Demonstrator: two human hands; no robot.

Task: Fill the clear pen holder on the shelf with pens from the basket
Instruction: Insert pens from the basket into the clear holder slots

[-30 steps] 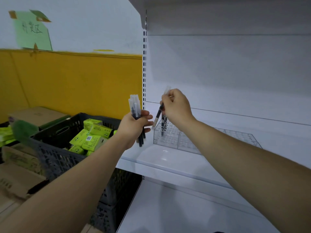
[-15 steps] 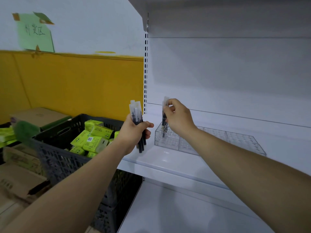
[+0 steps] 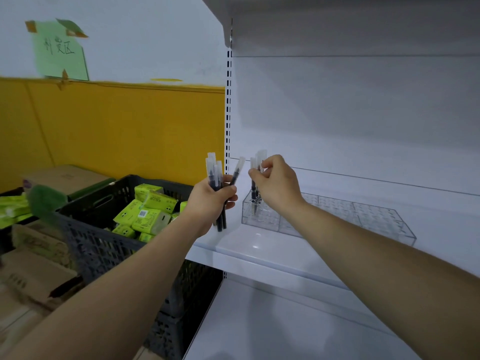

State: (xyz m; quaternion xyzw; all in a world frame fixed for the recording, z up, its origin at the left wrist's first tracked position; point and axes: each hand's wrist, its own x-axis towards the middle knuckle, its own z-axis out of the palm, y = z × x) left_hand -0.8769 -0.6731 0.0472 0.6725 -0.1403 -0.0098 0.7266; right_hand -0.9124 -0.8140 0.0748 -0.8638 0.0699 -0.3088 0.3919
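The clear pen holder [image 3: 337, 216] lies on the white shelf [image 3: 259, 252], a long tray with a grid of holes. A few black pens with clear caps [image 3: 254, 189] stand upright in its left end. My right hand [image 3: 278, 185] is over them, its fingertips pinching one pen near its cap. My left hand [image 3: 210, 201] grips a bundle of the same pens [image 3: 214, 172] upright, just left of the holder. One pen of the bundle [image 3: 237, 170] tilts out toward my right hand. The dark basket [image 3: 104, 245] stands left of the shelf.
Green packets [image 3: 148, 211] fill the basket. Cardboard boxes [image 3: 33, 271] are stacked at the lower left. A slotted shelf upright [image 3: 228, 113] rises behind my left hand. A lower white shelf [image 3: 272, 328] lies below, and another shelf overhangs above.
The pen in my right hand has gone down from a slant to upright in the holder's left end. In my left hand one pen has fanned out toward the right.
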